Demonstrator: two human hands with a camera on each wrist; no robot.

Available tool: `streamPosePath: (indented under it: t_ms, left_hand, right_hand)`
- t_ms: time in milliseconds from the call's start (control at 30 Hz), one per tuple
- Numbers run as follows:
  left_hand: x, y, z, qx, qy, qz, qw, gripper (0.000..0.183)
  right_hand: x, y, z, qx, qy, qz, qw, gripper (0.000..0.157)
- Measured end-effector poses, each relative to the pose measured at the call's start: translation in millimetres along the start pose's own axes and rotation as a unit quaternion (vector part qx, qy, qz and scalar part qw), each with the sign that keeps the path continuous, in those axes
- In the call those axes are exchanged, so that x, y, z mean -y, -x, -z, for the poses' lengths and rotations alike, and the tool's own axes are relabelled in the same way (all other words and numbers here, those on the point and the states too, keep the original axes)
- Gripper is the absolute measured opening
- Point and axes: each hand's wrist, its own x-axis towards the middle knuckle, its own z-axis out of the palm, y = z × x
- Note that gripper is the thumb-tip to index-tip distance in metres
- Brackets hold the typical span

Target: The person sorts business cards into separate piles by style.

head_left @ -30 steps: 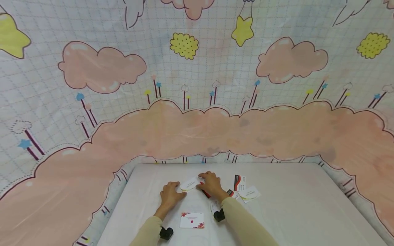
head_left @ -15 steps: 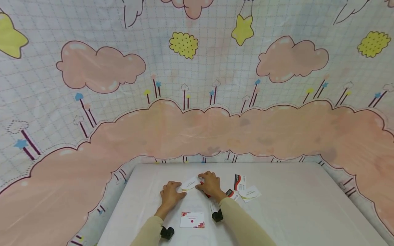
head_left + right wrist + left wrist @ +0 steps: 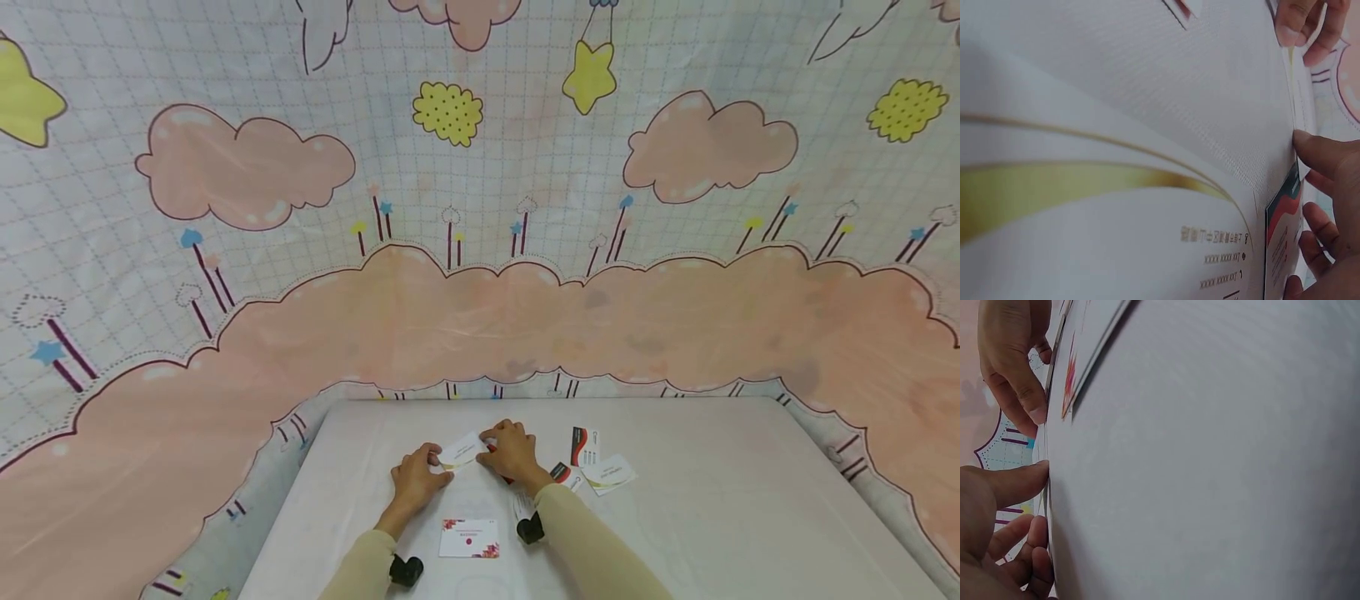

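A white business card (image 3: 461, 451) with a gold curve lies slightly turned between my two hands. My left hand (image 3: 415, 482) holds its left side, thumb at the near edge and fingers at the far corner. On its right side, the thumb and index finger of my right hand (image 3: 513, 452) hold it the same way. Below that right hand is a red and black card (image 3: 503, 476), partly covered. It also shows in the right wrist view as a red and dark card (image 3: 1283, 219). Both hands are low over the white table (image 3: 712, 500).
A white card with red floral corners (image 3: 468, 538) lies between the forearms. Another white card (image 3: 522, 506) is partly hidden by the right wrist. To the right are an upright red and black card (image 3: 585, 447), a tilted one (image 3: 566, 475) and a gold-curved card (image 3: 609, 473).
Both hands and the held card stay almost in place. The left index finger is bent a little more at the card's corner than before.
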Motion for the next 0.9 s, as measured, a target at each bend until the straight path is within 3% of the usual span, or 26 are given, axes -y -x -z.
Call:
streamPosePath:
  t_ms: [600,900]
  left_hand:
    - [2.8,1.7,2.9,0.012,0.013,-0.014,0.9997,0.050]
    - [2.1,0.2,4.5,0.007,0.006,-0.012,0.9999,0.051]
  right_hand:
    - [5.8,3.3,-5.2,-0.035,-0.024,0.030,0.999,0.050]
    - [7.3,2.4,-7.2,-0.032,0.003,0.035,0.999,0.055]
